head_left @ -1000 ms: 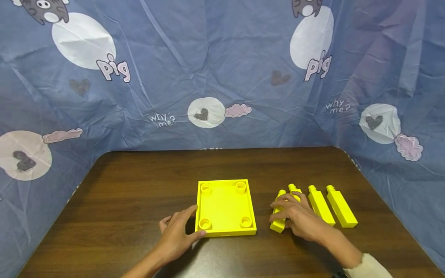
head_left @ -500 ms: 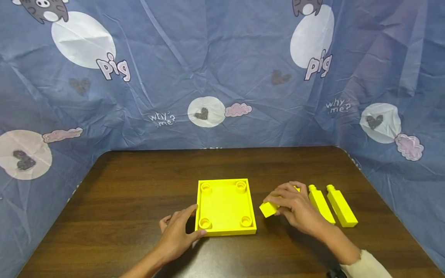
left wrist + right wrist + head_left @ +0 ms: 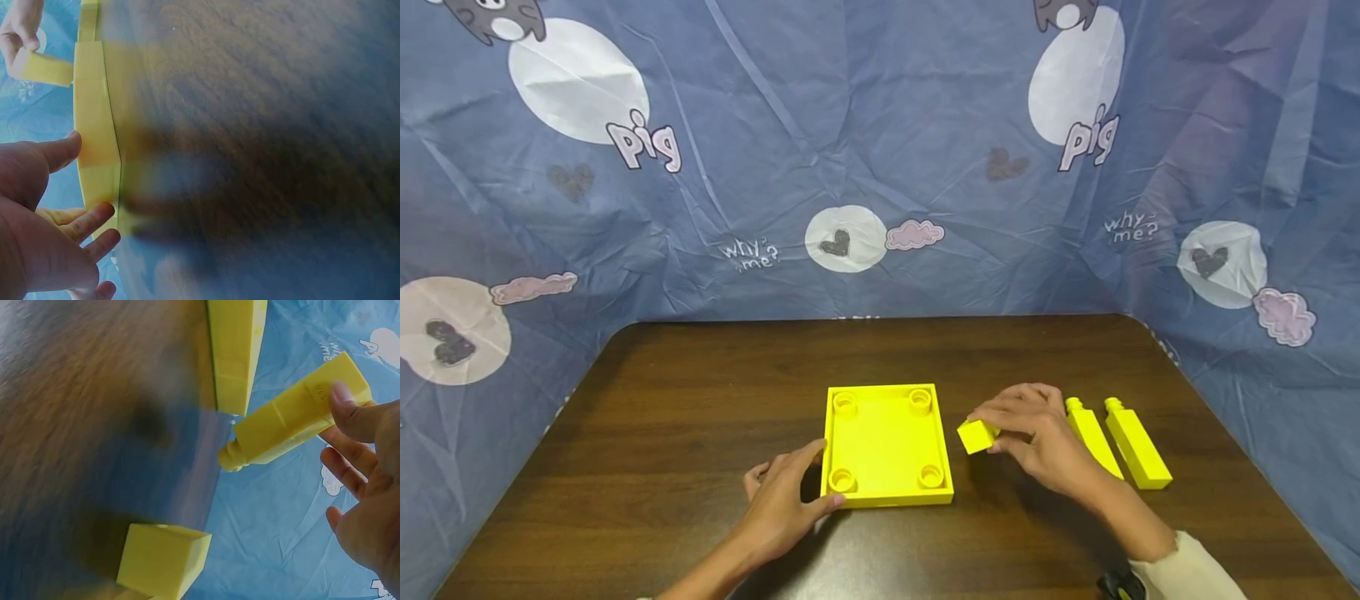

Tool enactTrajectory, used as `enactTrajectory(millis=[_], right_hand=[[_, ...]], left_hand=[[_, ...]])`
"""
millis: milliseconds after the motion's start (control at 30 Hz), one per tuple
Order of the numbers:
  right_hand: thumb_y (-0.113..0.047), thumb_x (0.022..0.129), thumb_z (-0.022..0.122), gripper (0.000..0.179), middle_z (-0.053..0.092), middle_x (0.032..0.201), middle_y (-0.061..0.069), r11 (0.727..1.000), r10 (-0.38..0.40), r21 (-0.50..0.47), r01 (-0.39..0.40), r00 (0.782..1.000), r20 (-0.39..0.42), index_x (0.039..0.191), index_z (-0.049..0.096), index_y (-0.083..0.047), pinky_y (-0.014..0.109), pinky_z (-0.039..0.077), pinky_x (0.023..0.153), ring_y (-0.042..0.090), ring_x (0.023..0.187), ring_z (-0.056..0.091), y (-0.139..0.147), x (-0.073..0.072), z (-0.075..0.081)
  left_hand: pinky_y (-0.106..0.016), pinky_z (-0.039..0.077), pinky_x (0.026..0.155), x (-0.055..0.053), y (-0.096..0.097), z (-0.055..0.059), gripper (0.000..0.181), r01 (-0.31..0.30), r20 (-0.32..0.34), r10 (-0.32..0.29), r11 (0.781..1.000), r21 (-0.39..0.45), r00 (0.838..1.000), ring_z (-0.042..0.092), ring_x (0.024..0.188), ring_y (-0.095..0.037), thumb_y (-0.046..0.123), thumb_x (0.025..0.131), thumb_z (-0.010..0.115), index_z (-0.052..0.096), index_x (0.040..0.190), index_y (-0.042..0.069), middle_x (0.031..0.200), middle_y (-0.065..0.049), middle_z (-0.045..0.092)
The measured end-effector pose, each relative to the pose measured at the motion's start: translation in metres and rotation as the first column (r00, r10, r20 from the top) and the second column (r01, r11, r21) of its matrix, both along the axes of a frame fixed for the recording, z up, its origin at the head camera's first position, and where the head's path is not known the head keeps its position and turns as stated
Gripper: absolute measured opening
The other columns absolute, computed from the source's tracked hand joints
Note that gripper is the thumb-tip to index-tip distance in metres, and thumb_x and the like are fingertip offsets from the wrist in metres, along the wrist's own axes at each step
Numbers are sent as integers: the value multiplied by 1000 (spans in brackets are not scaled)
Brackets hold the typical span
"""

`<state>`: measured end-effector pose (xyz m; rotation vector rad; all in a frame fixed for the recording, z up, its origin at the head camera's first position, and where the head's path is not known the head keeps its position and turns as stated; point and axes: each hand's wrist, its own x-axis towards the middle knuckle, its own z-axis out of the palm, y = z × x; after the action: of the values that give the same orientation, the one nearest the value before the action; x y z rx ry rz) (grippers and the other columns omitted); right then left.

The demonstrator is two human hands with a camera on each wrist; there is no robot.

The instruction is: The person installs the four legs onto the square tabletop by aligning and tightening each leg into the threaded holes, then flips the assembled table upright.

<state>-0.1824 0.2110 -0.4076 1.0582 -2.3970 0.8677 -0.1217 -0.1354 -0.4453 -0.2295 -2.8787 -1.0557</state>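
Note:
A yellow square toy tabletop (image 3: 887, 442) lies underside up, with a round socket at each corner. My left hand (image 3: 786, 504) holds its near left corner, thumb on the front edge and a fingertip on the left side. The left wrist view shows the tabletop's side wall (image 3: 97, 119) against these fingers. My right hand (image 3: 1037, 433) pinches a yellow table leg (image 3: 300, 412) near its plain square end, raised off the table beside the tabletop. That leg is tilted, its threaded end lower. In the head view my right hand hides most of it.
Two more yellow legs, one partly behind my right hand (image 3: 1093, 442) and one farther right (image 3: 1138, 446), lie on the brown wooden table (image 3: 700, 400). A leg end (image 3: 162, 559) also shows low in the right wrist view. A blue printed cloth (image 3: 850, 167) hangs behind.
My right hand has picked up the leftmost leg, tipped its plain end up and moved it slightly left and away from me. The left hand and the tabletop stay in place.

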Motion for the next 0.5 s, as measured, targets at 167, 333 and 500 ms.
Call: enactTrajectory(millis=[167, 333, 500], right_hand=[[0, 65, 83, 52, 71, 107, -5, 992, 14, -126, -2, 996, 92, 113, 72, -18, 52, 21, 93, 13, 101, 53, -6, -3, 5], [-2, 68, 83, 48, 72, 106, -1, 977, 25, -214, 7, 989, 147, 114, 72, -12, 52, 23, 91, 13, 99, 53, -12, -4, 13], [-3, 70, 82, 47, 72, 103, 1, 969, -9, -241, 59, 979, 203, 115, 71, -7, 50, 25, 89, 13, 98, 54, -15, -5, 15]], left_hand=[[-54, 15, 98, 0, 0, 0, 71, -1, 2, 1, 1000, -3, 1000, 52, 115, -25, 31, 75, 82, 52, 136, 11, 117, -3, 65], [-54, 15, 98, 0, 0, 1, 70, 0, -4, 0, 1000, -4, 1000, 52, 115, -26, 31, 75, 82, 52, 136, 11, 116, -3, 65], [-54, 15, 97, 0, 0, 1, 70, 7, 1, -7, 1000, 1, 1000, 51, 117, -26, 32, 76, 81, 52, 136, 12, 116, -3, 65]])
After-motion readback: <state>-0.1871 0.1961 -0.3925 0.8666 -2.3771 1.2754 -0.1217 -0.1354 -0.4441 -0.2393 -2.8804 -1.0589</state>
